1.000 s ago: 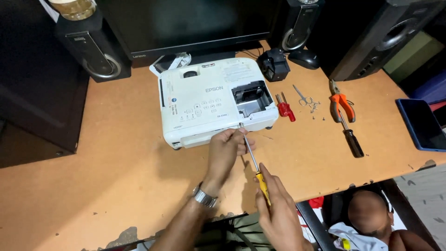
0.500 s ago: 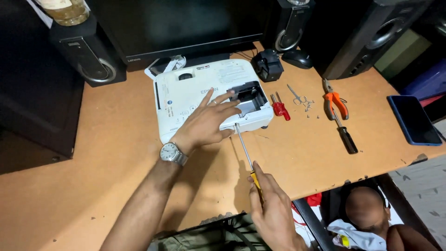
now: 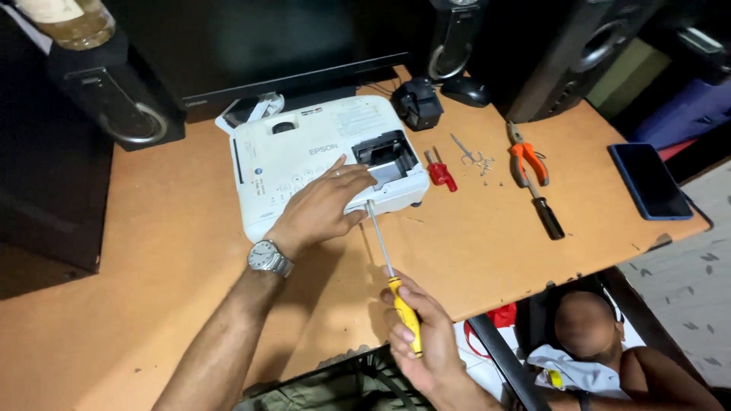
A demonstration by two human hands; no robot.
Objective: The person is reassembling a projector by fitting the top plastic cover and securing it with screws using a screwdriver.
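Note:
A white projector [image 3: 304,148] lies on the wooden desk [image 3: 175,266], with an open dark cavity at its right end. My left hand [image 3: 324,205], a watch on its wrist, rests flat on top of the projector's front part. My right hand [image 3: 426,342] grips the yellow handle of a long screwdriver [image 3: 388,266] near the desk's front edge. The screwdriver's tip meets the projector's front side just below my left fingers.
To the right of the projector lie a small red tool [image 3: 440,173], tweezers with loose screws [image 3: 472,158], orange pliers [image 3: 525,160], a black-handled tool [image 3: 547,217] and a phone [image 3: 649,181]. Speakers [image 3: 114,99] and a monitor stand behind. A person [image 3: 586,335] sits below the desk edge.
My left hand has moved from the projector's front edge up onto its top and lies flat there. The right hand keeps the screwdriver against the front side.

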